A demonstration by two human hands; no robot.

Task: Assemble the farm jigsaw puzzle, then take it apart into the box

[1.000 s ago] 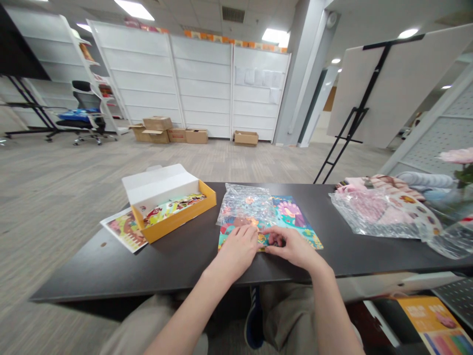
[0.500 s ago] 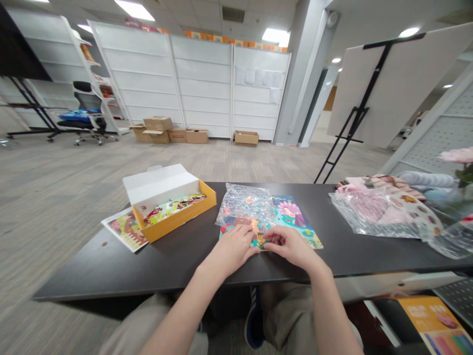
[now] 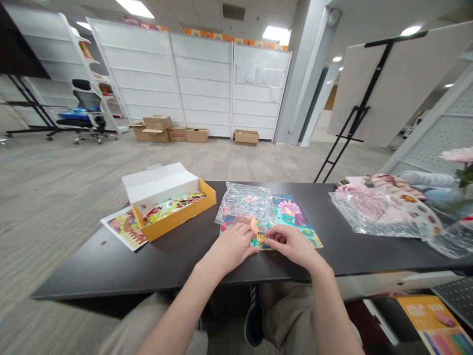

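Note:
A colourful picture sheet or board [image 3: 305, 229] with a peacock-like figure lies near the table's front edge. Clear bubble wrap [image 3: 246, 199] covers its left and far part. My left hand [image 3: 234, 244] rests on the board's near left side, fingers stretched out and flat. Close beside it, my right hand [image 3: 290, 244] is at the near edge of the board with its fingers curled in and pinched together. Anything held between those fingertips is too small or hidden to make out. A small yellow plant drawing [image 3: 260, 240] shows between the two hands.
An open yellow box [image 3: 177, 217] with printed cut-outs stands left on the dark table [image 3: 121, 268], over a printed sheet [image 3: 125, 229]. Plastic-wrapped pink items [image 3: 369, 207] lie at the right. Below right is an orange package [image 3: 424, 310]. A black easel [image 3: 349, 133] stands beyond.
My right hand has shifted very slightly to the right, widening the gap to my left hand a little. The left hand and the board look the same.

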